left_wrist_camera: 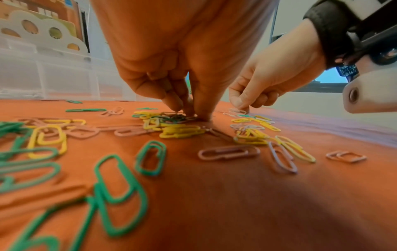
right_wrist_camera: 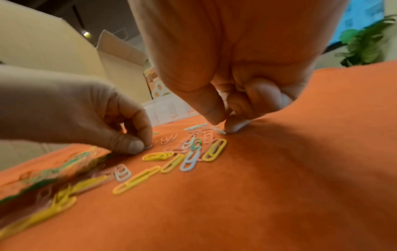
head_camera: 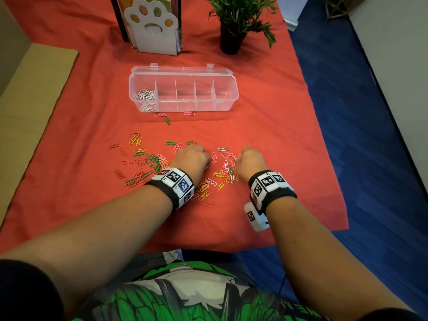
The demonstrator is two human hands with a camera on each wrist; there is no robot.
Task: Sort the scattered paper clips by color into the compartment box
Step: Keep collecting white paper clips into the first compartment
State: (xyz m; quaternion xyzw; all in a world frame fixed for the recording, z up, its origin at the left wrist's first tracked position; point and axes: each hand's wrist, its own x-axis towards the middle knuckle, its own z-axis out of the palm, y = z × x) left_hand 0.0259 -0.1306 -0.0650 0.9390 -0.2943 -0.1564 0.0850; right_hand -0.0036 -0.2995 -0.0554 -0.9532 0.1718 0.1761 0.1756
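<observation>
Several green, yellow, pink, white and red paper clips (head_camera: pixel 152 162) lie scattered on the red cloth. The clear compartment box (head_camera: pixel 228 101) stands open behind them, with white clips (head_camera: pixel 146 95) in its leftmost compartment. My left hand (head_camera: pixel 193 157) is knuckles-up over the pile. In the left wrist view my left hand (left_wrist_camera: pixel 191 113) pinches down on a small heap of clips (left_wrist_camera: pixel 175 118) with thumb and curled fingers. My right hand (head_camera: pixel 247 159) hovers to the right. In the right wrist view my right hand (right_wrist_camera: pixel 222 126) pinches a white clip (right_wrist_camera: pixel 218 130) that lies on the cloth.
A paw-print holder (head_camera: pixel 154 24) and a potted plant (head_camera: pixel 238 22) stand behind the box. A cardboard sheet (head_camera: pixel 27 93) lies at the left. The cloth ends at the right over blue floor (head_camera: pixel 361 135). A few clips (head_camera: pixel 166 118) lie just in front of the box.
</observation>
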